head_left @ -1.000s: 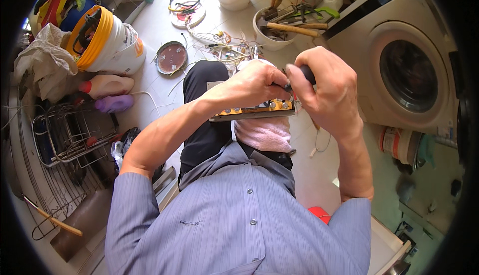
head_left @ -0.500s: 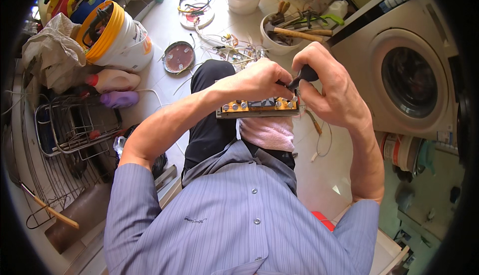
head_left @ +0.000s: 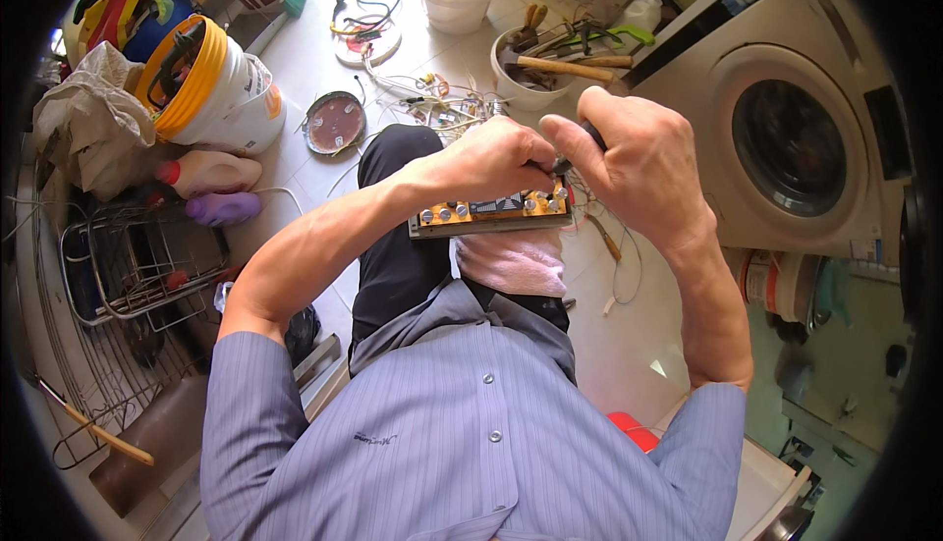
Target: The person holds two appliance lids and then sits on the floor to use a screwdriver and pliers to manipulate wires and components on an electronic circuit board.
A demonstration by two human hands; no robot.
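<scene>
On my lap, over a pink cloth point(head_left: 511, 261), rests a flat electronic unit point(head_left: 498, 205) with a gold front, a dark central display and several silver knobs. My right hand point(head_left: 643, 163) is closed round the black handle of a screwdriver point(head_left: 593, 135), just above the unit's right end. The screwdriver's dark shaft slants down toward my left hand. That hand, my left point(head_left: 491, 158), lies over the unit's upper edge with its fingers curled and pinched beside the shaft. What those fingers hold is hidden, as is the screwdriver's tip.
Loose wires and parts point(head_left: 447, 99) lie on the floor beyond my knees, beside a round brown lid point(head_left: 334, 123). A tool bucket point(head_left: 530, 94) with a hammer stands farther right. The washing machine point(head_left: 727, 178) is at right, a wire rack point(head_left: 138, 266) at left.
My right hand has turned about the screwdriver handle, its back now facing up more and covering most of the handle. The whole view has shifted slightly; the left hand keeps its place on the unit.
</scene>
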